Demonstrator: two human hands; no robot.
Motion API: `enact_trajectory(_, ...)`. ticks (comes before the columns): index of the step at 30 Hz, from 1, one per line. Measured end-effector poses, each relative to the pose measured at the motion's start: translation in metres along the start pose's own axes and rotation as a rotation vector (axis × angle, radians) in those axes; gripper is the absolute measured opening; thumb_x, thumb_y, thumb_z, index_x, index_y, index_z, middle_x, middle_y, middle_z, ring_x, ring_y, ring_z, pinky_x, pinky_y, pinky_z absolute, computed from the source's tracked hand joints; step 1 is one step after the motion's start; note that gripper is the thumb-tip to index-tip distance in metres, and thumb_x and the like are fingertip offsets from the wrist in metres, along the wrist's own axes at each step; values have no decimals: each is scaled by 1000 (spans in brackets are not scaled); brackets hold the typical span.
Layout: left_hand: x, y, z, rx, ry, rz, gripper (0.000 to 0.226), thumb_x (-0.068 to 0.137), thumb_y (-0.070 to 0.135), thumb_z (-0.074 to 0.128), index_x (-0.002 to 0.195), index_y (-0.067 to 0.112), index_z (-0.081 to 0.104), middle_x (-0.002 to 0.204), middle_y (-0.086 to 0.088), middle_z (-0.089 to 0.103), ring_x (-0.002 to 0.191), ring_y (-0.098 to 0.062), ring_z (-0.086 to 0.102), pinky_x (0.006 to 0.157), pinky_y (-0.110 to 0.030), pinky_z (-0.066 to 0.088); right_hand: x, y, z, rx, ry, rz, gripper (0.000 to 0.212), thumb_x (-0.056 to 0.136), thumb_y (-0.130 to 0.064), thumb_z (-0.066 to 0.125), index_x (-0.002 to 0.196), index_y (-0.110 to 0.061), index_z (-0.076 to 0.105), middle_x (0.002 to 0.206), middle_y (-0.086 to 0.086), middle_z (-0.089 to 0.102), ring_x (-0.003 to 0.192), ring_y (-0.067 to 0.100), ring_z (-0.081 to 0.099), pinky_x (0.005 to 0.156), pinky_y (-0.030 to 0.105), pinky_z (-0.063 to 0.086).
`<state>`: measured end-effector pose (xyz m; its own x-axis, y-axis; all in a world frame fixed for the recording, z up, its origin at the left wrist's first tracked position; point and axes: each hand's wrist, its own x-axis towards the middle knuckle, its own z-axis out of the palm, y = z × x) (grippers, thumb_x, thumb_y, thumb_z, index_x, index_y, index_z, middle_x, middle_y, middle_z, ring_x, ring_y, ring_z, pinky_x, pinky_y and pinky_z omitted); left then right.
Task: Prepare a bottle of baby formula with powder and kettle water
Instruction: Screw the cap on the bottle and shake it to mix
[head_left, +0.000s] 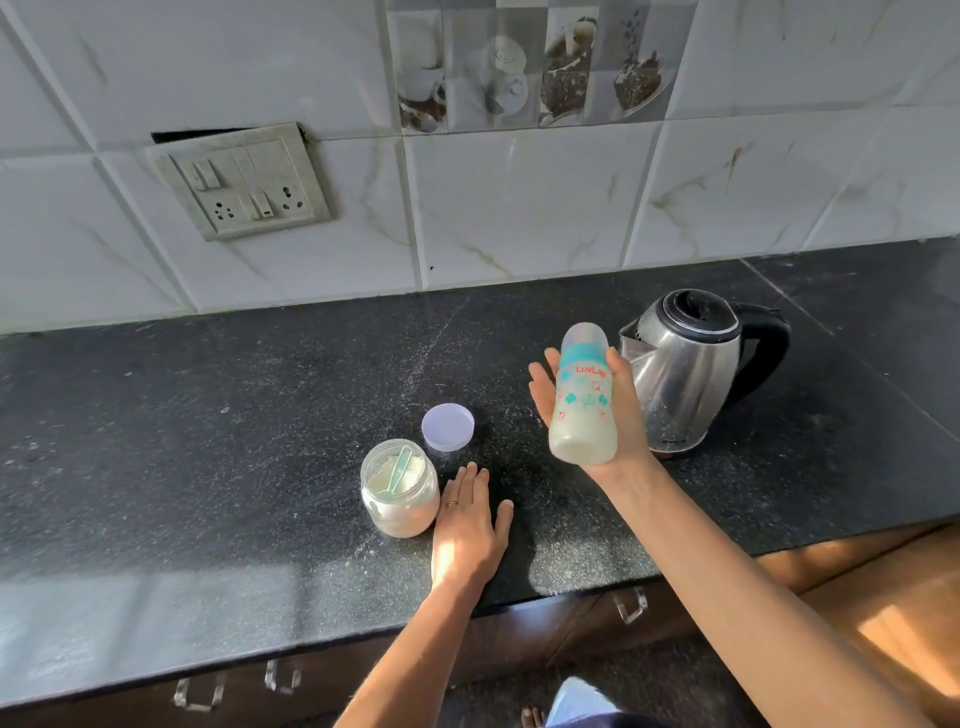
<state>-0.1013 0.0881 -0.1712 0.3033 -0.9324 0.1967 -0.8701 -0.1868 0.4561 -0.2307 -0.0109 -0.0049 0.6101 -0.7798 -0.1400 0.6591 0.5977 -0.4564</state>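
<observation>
My right hand (626, 415) grips a baby bottle (584, 397) above the counter, just left of the steel kettle (685, 369). The bottle is capped, has a teal collar and red lettering, and holds whitish liquid in its lower part. My left hand (467, 525) lies flat on the black counter (208, 441), fingers spread, touching nothing. Right beside it on the left stands an open jar of white powder (399, 496) with a green scoop (400, 470) stuck in it. The jar's pale lid (448, 426) lies flat behind the jar.
The kettle has a black lid and a black handle pointing right. A tiled wall with a switch and socket plate (244, 182) rises behind the counter. The counter's front edge runs above drawer handles (631, 605). A wooden floor (883, 623) shows at lower right.
</observation>
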Motion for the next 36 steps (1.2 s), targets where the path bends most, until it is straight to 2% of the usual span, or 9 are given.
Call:
enact_trajectory(4,-1,0,0,-5,6,7,60,94,46,31,135,4,48,143,-13,46,137,-25,35,114,-31,13,-4,2,-3,-274,-29,125,58,84,-43,61,138,-26,48,119,14,66,81,29,71,62,31,59)
enact_trajectory(6,0,-1,1,-5,17,8,59,94,45,33,135,4,48,142,-13,47,136,-25,36,114,-32,14,-5,2,0,-202,-12,176,50,88,-40,46,133,-18,51,111,12,68,69,24,70,54,29,58)
enact_trajectory(9,-1,0,0,6,8,4,59,95,45,33,134,4,49,141,-13,48,136,-25,37,114,-32,15,-6,3,5,75,43,172,49,81,-40,53,114,-3,57,101,10,66,67,20,68,56,27,58)
enact_trajectory(14,0,-1,1,27,29,7,57,93,44,35,130,4,53,137,-14,52,132,-26,42,113,-34,21,-13,7,5,-208,-150,199,58,63,-36,83,110,-5,68,102,10,66,67,19,63,53,29,55)
enact_trajectory(18,0,-1,2,21,19,3,58,94,44,33,132,4,50,140,-13,49,134,-25,39,113,-33,18,-5,1,9,24,-60,153,88,49,-27,93,122,-6,50,100,11,65,71,19,66,56,30,57)
enact_trajectory(23,-1,-3,3,26,36,19,58,95,44,33,133,4,50,140,-13,50,135,-25,39,114,-33,19,-11,4,10,-294,-55,63,89,46,-44,91,120,-9,57,95,7,70,79,22,71,64,35,58)
enact_trajectory(26,1,-1,3,9,31,8,58,95,45,32,133,5,49,141,-12,48,136,-24,37,114,-32,18,-4,-1,10,-123,9,-1,73,53,-42,87,114,-10,63,98,9,72,89,27,72,66,37,59)
enact_trajectory(32,0,-3,3,-1,48,16,58,95,45,33,133,4,49,141,-12,48,136,-25,37,114,-33,19,-9,2,8,-282,-95,123,49,88,-38,50,135,-25,48,94,10,63,60,24,63,48,30,54)
enact_trajectory(36,0,0,4,-12,35,17,59,95,45,32,134,4,49,142,-12,47,137,-24,35,115,-33,19,-3,-2,9,14,0,101,60,67,-33,77,114,-8,52,93,9,63,59,19,63,49,28,55)
